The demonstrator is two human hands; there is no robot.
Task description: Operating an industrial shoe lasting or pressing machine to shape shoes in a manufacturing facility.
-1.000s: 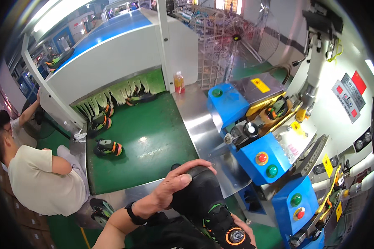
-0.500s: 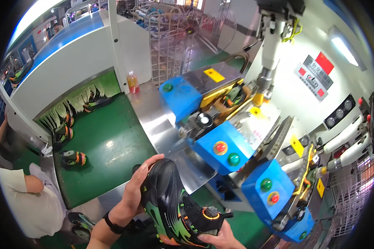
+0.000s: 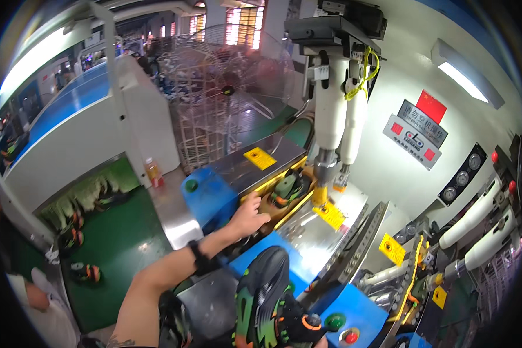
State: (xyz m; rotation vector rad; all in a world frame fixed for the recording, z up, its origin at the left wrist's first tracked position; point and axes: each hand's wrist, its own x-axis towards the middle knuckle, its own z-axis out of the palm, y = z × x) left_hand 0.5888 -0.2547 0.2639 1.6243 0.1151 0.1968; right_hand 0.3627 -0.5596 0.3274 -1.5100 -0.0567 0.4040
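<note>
My left hand (image 3: 248,218) is stretched out over the machine, its fingers apart with nothing visible in them. It is close beside a black-and-green sports shoe (image 3: 287,187) seated between yellow-edged pads. A second shoe (image 3: 260,290), black with green and orange marks and a round lacing dial at the ankle, is held toe up in front of me. Only a bit of my right hand (image 3: 321,343) shows at the lower edge, against that shoe's heel end; most of its fingers are hidden. A dark band circles my left wrist.
A white press arm (image 3: 329,124) hangs above the pads. Blue control boxes (image 3: 359,313) with green and red buttons stand on the right. Left, several shoes (image 3: 84,271) lie on a green conveyor (image 3: 139,249). A drink bottle (image 3: 153,173) and a wire fan (image 3: 227,91) stand behind. A seated person (image 3: 52,313) is at lower left.
My left hand has let go of the held shoe and reached forward to the shoe in the machine. The held shoe has moved right and lower in view. My view has shifted toward the machine.
</note>
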